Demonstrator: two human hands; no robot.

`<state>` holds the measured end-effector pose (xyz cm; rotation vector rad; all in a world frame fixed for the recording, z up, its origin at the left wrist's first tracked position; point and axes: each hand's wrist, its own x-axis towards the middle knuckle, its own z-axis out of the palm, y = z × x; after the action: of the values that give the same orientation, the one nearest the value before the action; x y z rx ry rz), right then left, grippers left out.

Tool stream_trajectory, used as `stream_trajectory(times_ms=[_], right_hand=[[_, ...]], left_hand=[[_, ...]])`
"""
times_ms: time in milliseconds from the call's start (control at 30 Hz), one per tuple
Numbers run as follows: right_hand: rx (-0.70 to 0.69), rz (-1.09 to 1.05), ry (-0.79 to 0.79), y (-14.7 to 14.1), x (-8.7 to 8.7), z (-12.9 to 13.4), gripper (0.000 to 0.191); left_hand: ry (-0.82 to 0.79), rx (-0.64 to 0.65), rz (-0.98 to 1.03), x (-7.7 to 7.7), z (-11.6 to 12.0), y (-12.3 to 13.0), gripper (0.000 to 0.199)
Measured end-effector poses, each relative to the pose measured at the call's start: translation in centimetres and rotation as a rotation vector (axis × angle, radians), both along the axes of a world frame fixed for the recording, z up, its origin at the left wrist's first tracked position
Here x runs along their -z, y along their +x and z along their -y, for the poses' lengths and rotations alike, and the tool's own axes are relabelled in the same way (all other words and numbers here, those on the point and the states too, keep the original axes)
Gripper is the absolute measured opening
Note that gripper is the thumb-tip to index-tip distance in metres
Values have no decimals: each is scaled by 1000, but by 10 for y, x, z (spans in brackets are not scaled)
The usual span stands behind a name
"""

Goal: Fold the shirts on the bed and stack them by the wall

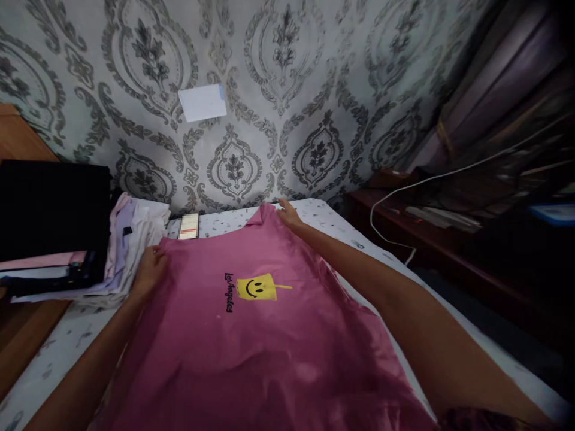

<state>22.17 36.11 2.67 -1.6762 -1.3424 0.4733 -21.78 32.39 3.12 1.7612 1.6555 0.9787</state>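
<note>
A pink shirt (202,341) with a yellow smiley print and black lettering lies spread over the white patterned bed sheet (220,222). My left hand (153,266) is closed on the shirt's far left corner, beside the stack of clothes. At the far right corner, where a bit of cloth is folded over, my right hand (288,214) touches the shirt's edge with its fingers partly apart. Whether the right fingers pinch any cloth is too small to tell. The shirt's near part runs out of view at the bottom.
Folded clothes (130,239) with a black item (54,206) on top are piled at the left. A phone (188,226) lies beyond the shirt. White paper (203,103) is on the patterned wall. At the right, a white cable (395,190) crosses a dark red table (372,209).
</note>
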Motion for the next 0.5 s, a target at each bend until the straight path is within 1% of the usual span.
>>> stream_trajectory(times_ms=[67, 133, 200, 267, 333, 400, 433, 500], right_hand=[[-12, 44, -20, 12, -3, 35, 49], [-20, 88, -49, 24, -2, 84, 44], [-18, 154, -77, 34, 4, 144, 39], [-9, 288, -95, 38, 11, 212, 36], [59, 389, -132, 34, 16, 278, 36], [88, 460, -183, 22, 18, 336, 37], [106, 475, -206, 14, 17, 360, 39], [130, 473, -242, -2, 15, 397, 41]], left_hand=[[86, 60, -218, 2, 29, -5, 39], [151, 129, -437, 5, 64, -15, 46], [147, 157, -555, 8, 100, -32, 50], [94, 135, -633, 12, 134, -55, 50], [42, 103, -700, 15, 162, -80, 52], [24, 88, -747, 17, 185, -101, 53], [14, 84, -757, 17, 194, -109, 54], [-58, 79, -742, 14, 208, -116, 57]])
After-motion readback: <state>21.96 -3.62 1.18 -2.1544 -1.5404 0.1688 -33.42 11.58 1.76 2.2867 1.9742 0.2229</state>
